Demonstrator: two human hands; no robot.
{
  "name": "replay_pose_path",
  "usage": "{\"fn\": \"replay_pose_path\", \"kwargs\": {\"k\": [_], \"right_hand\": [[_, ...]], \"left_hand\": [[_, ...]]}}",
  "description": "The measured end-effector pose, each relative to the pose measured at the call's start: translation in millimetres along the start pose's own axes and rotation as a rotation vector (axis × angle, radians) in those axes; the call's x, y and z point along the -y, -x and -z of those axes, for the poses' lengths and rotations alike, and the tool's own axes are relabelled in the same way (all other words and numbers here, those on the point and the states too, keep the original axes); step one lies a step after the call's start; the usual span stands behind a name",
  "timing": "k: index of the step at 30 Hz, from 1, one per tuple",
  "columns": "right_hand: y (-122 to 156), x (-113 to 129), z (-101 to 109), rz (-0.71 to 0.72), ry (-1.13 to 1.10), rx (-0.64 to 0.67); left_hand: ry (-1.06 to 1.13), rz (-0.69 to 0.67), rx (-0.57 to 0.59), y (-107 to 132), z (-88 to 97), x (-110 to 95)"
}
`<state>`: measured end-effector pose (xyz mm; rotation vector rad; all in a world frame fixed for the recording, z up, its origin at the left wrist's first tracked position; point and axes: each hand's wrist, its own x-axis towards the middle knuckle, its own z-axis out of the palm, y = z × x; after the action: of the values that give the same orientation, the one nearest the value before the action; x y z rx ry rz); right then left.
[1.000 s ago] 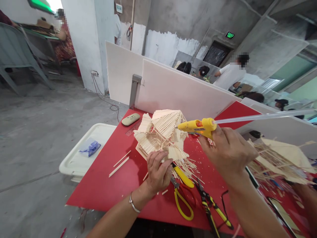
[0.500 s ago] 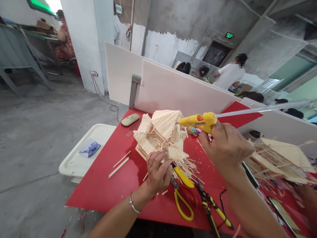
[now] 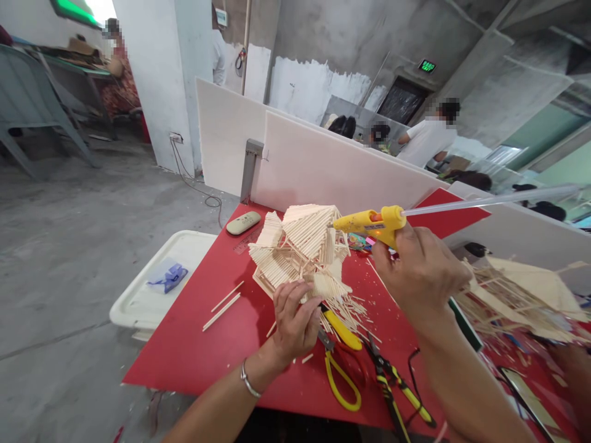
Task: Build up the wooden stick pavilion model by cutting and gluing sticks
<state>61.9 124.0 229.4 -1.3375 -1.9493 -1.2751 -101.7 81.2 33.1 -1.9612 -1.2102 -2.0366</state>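
Note:
A model house (image 3: 307, 231) built of thin pale wooden sticks stands on the red tabletop (image 3: 184, 357). My right hand (image 3: 418, 271) is closed around the handle of a yellow hot glue gun (image 3: 372, 224). Its nozzle is at the right edge of the model's sloping upper roof, and a long clear glue stick (image 3: 489, 200) juts from its back. My left hand (image 3: 295, 317) grips the model's lower front edge with bent fingers; the fingertips are partly hidden. Just right of that hand lie yellow-handled pliers (image 3: 341, 329) and many loose sticks (image 3: 353, 311).
Scissors with yellow handles (image 3: 344, 391) and black-and-yellow cutters (image 3: 392, 384) lie near the front edge. A glasses case (image 3: 243, 223) sits at the back left. White partition boards (image 3: 346, 157) rise behind. Another stick model (image 3: 521, 295) is at right, near another person's arm (image 3: 572, 369).
The glue gun and my right hand have shifted only a hair, with the nozzle still at the roof edge. My left hand keeps its place on the model.

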Motion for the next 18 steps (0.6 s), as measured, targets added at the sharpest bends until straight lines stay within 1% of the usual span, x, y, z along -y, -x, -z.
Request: {"fn": "replay_pose_path", "kwargs": {"k": [4, 10, 13, 18], "right_hand": [[1, -2, -4, -0.037, -0.024, 0.020], [-2, 0, -16, -0.161, -0.138, 0.059], [-3, 0, -24, -0.252, -0.197, 0.129], [-4, -5, -37, -0.405, -0.372, 0.270]], "left_hand": [[-0.024, -0.006, 0.006, 0, 0.0, 0], [-0.038, -0.015, 0.010, 1, -0.4, 1], [-0.037, -0.018, 0.008, 1, -1.1, 2], [-0.037, -0.014, 0.013, 2, -1.4, 2]]}}
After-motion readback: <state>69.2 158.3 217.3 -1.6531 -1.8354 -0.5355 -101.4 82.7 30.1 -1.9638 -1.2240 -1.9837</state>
